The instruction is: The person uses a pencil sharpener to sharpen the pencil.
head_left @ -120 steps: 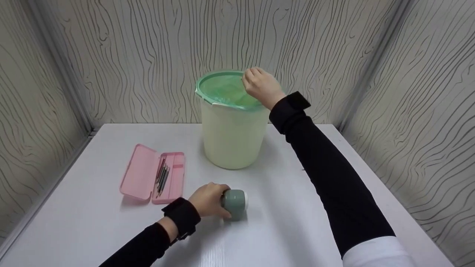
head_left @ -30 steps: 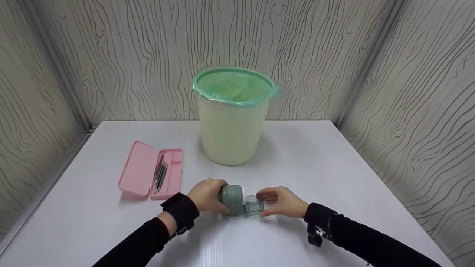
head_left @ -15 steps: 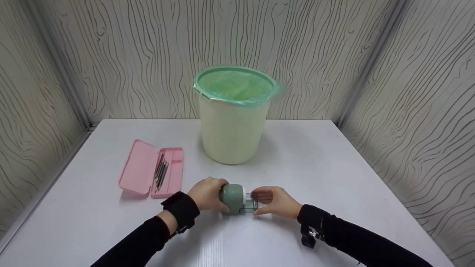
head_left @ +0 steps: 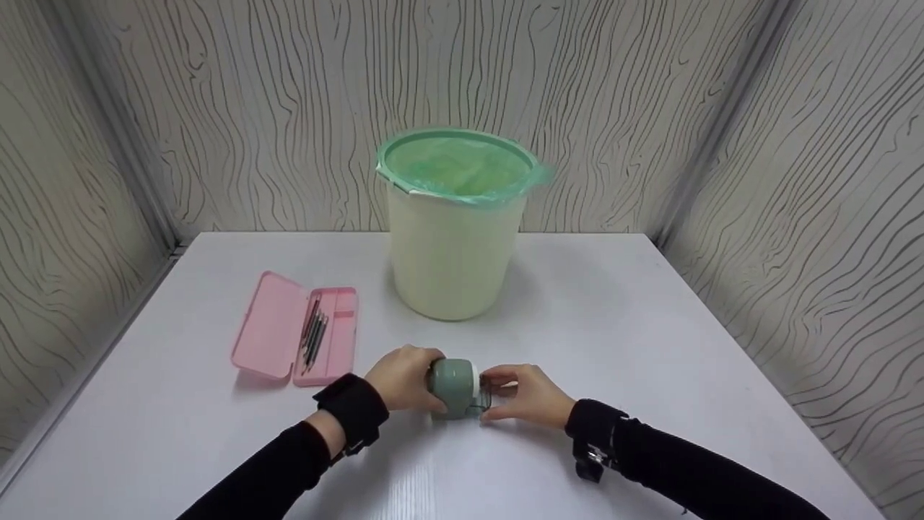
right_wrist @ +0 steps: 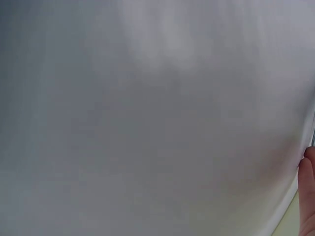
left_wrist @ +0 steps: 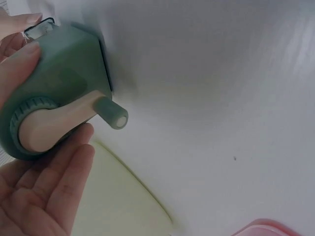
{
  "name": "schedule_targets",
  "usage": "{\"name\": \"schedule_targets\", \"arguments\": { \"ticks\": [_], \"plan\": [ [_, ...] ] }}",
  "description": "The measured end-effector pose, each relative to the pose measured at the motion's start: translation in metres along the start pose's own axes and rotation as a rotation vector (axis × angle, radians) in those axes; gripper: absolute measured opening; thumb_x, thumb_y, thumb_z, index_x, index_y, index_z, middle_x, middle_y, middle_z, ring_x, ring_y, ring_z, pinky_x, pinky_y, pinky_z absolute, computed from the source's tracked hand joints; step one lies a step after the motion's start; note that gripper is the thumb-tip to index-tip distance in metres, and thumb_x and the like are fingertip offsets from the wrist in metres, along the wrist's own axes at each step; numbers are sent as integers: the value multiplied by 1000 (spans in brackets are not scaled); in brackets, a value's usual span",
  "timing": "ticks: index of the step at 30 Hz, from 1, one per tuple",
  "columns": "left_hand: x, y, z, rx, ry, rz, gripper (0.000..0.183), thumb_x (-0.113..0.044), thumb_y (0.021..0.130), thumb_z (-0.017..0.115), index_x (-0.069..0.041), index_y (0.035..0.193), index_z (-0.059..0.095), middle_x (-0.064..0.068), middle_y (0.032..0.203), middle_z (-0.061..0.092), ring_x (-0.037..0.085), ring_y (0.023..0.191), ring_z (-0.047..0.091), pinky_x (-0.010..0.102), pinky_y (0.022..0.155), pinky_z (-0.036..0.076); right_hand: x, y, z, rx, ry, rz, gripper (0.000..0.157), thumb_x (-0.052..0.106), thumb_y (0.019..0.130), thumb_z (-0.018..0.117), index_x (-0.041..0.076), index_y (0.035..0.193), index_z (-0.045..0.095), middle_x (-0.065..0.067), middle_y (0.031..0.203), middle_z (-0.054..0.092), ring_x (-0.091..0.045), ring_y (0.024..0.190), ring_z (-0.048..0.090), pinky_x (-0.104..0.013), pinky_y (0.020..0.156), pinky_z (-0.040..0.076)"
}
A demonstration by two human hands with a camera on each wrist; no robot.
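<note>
A green crank pencil sharpener (head_left: 452,388) sits on the white table, its white face turned right. My left hand (head_left: 402,379) grips it from the left, thumb on the near side and fingers on the far side. The left wrist view shows its pale crank handle (left_wrist: 59,120) with a green knob. From the right, my right hand (head_left: 530,396) pinches the clear shavings drawer (head_left: 486,399) between thumb and fingers. Only a short end of the drawer sticks out of the sharpener. In the right wrist view just some fingertips (right_wrist: 307,187) show at the right edge.
Behind the hands stands a tall cream bin (head_left: 451,260) with a green rim and a green liner bag. An open pink pencil case (head_left: 271,328) lies to the left, with several pencils (head_left: 315,339) inside. Wood-patterned panels (head_left: 303,108) enclose the table.
My right hand has come down from the bin's rim and moved left with the drawer, which now sits deeper in the sharpener. My left hand has kept its grip.
</note>
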State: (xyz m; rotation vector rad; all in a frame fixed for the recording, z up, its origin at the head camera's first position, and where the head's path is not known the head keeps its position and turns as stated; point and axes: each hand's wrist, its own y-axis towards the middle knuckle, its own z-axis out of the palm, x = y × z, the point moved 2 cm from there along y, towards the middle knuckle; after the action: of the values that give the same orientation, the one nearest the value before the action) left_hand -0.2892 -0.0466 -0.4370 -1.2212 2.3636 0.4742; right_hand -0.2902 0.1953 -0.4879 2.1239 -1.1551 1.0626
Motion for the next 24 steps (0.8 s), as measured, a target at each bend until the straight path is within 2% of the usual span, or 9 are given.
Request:
{"name": "schedule_targets", "arguments": {
  "ticks": [6, 10, 15, 24],
  "plan": [
    [-2, -1, -1, 19, -18, -32, 56, -20, 70, 95, -1, 116, 70, 13, 109, 77, 25, 97, 73, 44, 91, 60, 8, 8, 12, -10, 14, 15, 56, 15, 74, 91, 6, 126, 71, -11, 121, 75, -18, 111, 70, -35, 101, 57],
    [-2, -2, -2, 12, -14, -22, 54, -20, 69, 95, -1, 114, 71, 13, 106, 77, 24, 94, 73, 44, 88, 60, 9, 12, 16, -7, 21, 14, 53, 14, 73, 92, 8, 123, 72, -9, 117, 76, -12, 107, 69, -37, 101, 57],
    [-2, -2, -3, -10, 0, 2, 53, -18, 68, 95, -1, 112, 71, 12, 103, 77, 23, 90, 71, 43, 84, 60, 12, 15, 15, 12, 25, 5, 51, 12, 74, 91, 7, 121, 73, -10, 115, 77, -11, 104, 69, -35, 101, 57],
    [-3, -2, -1, -19, 7, 4, 52, -20, 67, 96, -1, 110, 71, 12, 103, 78, 23, 90, 73, 42, 84, 60, 12, 19, 18, 35, 43, 20, 48, 10, 74, 91, 7, 119, 73, -10, 116, 76, -9, 105, 68, -29, 101, 56]
  ]
}}
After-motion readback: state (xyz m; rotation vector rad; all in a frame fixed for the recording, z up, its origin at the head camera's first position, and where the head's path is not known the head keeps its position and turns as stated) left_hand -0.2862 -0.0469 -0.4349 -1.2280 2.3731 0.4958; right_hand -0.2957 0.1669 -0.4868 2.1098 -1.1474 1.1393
